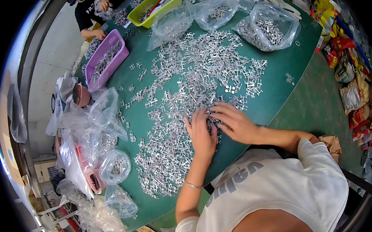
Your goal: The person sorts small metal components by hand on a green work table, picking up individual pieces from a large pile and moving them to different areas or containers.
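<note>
My left hand point(201, 134) lies flat, palm down and fingers spread, on the near edge of the heap of small silvery metal parts point(193, 86) that covers the middle of the green counter point(291, 61); it grasps nothing that I can see, only presses on the pieces under it. My right hand point(235, 123) comes in from the right and rests just beside it, fingers bent and their tips among the same parts; whether any piece is pinched between them I cannot tell. The two hands touch or nearly touch at the thumbs. A thin bracelet point(193, 185) sits on my left wrist. The heap spreads from near left to far right. At the far side stand clear plastic bags point(269, 27) with more parts, a yellow-green tray point(158, 7) and, far left, a purple bin point(106, 57) also filled with them. More crumpled bags point(109, 161) lie along the left edge. Another person's hand point(100, 34) rests by the purple bin.
</note>
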Available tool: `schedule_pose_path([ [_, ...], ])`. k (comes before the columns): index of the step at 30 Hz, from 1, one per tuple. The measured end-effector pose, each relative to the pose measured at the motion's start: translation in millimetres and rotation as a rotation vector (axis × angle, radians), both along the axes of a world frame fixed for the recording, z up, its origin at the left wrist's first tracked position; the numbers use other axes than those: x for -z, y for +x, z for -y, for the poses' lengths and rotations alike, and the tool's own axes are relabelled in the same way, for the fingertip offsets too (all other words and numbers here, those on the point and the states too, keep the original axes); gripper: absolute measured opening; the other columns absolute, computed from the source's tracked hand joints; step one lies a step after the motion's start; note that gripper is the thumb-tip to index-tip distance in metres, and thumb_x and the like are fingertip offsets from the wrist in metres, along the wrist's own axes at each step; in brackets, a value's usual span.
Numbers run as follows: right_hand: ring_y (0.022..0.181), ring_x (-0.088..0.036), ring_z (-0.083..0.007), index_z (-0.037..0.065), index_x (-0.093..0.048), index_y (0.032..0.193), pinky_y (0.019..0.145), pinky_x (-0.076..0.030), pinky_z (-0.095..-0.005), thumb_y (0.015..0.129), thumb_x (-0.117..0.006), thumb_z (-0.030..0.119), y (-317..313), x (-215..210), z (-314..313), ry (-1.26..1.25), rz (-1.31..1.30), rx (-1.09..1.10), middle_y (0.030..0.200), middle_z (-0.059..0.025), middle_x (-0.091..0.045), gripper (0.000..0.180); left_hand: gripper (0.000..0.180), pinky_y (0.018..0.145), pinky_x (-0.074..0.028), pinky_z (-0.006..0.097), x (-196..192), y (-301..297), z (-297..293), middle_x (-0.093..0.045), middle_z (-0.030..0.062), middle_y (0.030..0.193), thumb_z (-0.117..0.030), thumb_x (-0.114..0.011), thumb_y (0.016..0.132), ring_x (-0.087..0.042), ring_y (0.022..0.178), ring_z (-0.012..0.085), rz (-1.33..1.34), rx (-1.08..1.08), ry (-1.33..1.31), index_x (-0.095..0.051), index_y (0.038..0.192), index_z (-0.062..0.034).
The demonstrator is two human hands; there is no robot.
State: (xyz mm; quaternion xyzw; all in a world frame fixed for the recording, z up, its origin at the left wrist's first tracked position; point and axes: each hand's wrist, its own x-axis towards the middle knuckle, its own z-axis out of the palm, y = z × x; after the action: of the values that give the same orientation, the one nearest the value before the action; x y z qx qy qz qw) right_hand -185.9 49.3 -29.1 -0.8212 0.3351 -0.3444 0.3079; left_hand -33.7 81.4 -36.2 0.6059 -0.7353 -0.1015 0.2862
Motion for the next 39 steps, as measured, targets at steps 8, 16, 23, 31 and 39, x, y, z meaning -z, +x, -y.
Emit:
schedule_pose_path([
  [8,0.082,-0.046,-0.0242,0.005,-0.058,0.072,0.071,-0.034,-0.0359,0.066,-0.069,0.011,-36,0,74,-0.232,-0.432,0.310,0.080,-0.0068,-0.050,0.014,0.032,0.099,-0.022,0.047,-4,3,-3,-0.055,0.0080,0.107,0.002,-0.057,0.071,-0.052,0.101,0.0250,-0.081,-0.158,-0.091,-0.049,0.101,-0.0067],
  [16,0.052,-0.048,-0.0112,0.002,-0.057,0.086,0.051,-0.039,-0.0261,0.071,-0.067,0.006,-43,-25,76,0.384,0.007,0.306,0.063,-0.0042,-0.052,0.018,0.018,0.084,-0.039,0.035,-4,38,-7,-0.057,0.0128,0.097,0.008,-0.051,0.075,-0.054,0.093,0.0298,-0.378,-0.418,-0.169,-0.053,0.090,-0.0007],
  [23,0.064,-0.047,-0.0030,0.002,-0.059,0.096,0.057,-0.038,-0.0190,0.082,-0.060,0.009,-28,-19,43,0.774,0.357,-0.005,0.072,0.0034,-0.055,0.016,0.021,0.074,-0.044,0.030,-29,20,-19,-0.057,0.0132,0.099,0.002,-0.053,0.079,-0.056,0.089,0.0246,-0.412,-0.306,-0.113,-0.055,0.100,-0.0021],
  [31,0.092,-0.049,-0.0263,0.005,-0.059,0.090,0.080,-0.039,-0.0349,0.064,-0.070,0.010,-7,-36,26,0.048,-0.099,-0.052,0.095,-0.0086,-0.055,0.028,0.033,0.059,-0.044,0.023,-9,8,-45,-0.060,0.0147,0.087,-0.022,-0.037,0.094,-0.057,0.068,0.0159,-1.755,0.027,0.839,-0.048,0.112,0.0031],
  [39,0.113,-0.040,-0.0330,0.003,-0.056,0.088,0.091,-0.030,-0.0422,0.061,-0.071,0.010,6,-17,21,-0.240,-0.376,-0.113,0.119,-0.0111,-0.049,0.031,0.033,0.074,-0.048,0.026,-31,44,-81,-0.058,0.0151,0.103,-0.016,-0.047,0.091,-0.058,0.079,0.0159,-1.858,-0.201,0.595,-0.046,0.118,0.0029],
])
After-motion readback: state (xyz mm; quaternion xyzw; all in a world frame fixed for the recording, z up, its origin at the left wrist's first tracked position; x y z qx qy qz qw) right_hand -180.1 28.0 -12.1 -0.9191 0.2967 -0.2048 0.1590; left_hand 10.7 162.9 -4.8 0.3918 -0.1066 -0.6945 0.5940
